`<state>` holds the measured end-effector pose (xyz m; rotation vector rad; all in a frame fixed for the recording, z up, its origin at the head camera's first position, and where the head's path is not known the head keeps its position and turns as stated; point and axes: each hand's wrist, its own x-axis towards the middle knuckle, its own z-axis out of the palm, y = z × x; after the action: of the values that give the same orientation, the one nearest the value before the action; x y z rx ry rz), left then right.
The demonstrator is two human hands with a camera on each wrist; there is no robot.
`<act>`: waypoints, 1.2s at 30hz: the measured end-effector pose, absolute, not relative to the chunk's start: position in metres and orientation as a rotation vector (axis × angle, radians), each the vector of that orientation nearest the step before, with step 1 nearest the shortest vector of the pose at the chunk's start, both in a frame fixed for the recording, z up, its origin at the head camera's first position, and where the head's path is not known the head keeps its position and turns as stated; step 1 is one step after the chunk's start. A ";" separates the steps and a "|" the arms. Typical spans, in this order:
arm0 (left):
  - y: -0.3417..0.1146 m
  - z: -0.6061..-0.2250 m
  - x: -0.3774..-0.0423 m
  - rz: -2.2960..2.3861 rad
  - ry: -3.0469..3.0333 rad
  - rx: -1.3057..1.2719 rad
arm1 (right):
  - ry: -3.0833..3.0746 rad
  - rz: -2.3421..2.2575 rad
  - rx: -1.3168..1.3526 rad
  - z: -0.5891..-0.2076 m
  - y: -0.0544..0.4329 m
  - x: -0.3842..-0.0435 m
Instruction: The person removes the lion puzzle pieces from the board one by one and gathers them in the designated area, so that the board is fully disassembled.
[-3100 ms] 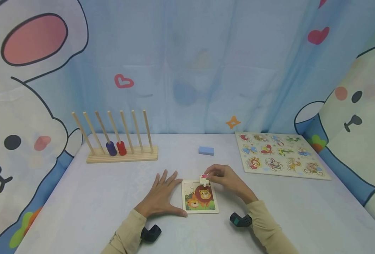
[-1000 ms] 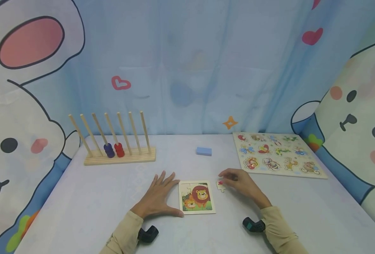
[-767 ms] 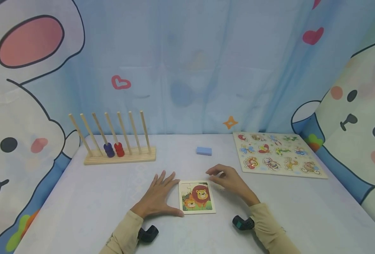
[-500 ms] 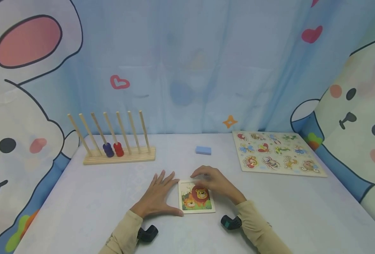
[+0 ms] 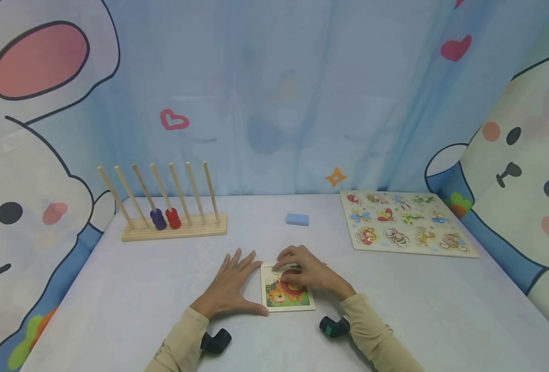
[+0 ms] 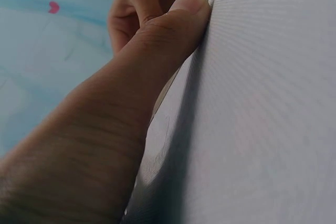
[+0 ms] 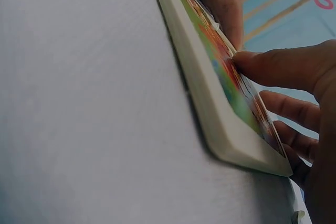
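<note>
A small square jigsaw puzzle [image 5: 276, 298] with a lion and a cub lies in its pale wooden frame on the table. My left hand [image 5: 231, 287] is spread flat at its left side, index fingertip and thumb against the frame's edge. In the left wrist view its thumb [image 6: 190, 4] rests along the frame. My right hand [image 5: 304, 268] reaches over the puzzle's upper half and covers part of the lion. Its thumb tip [image 7: 247, 60] touches the picture in the right wrist view, with the fingers beyond. I cannot tell whether it pinches a piece.
A wooden peg rack [image 5: 174, 234] with purple and red beads stands at the back left. A blue block [image 5: 298, 219] lies behind the puzzle. At the back right is a large animal puzzle board [image 5: 405, 225]. A printed curtain [image 5: 256, 103] closes off the back.
My right hand has set a loose puzzle piece down right of the frame, let go, and moved left onto the puzzle. My left hand has stayed at the frame's edge.
</note>
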<state>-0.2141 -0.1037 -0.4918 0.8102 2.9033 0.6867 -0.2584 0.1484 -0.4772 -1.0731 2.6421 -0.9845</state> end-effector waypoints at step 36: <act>-0.104 -0.491 -0.213 0.694 2.897 0.820 | 2.626 -1.017 -1.073 -0.473 0.148 -0.251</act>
<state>-0.2128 -0.1037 -0.4914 0.8198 2.8966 0.6937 -0.2514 0.1485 -0.4729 -1.0733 2.6262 -1.0171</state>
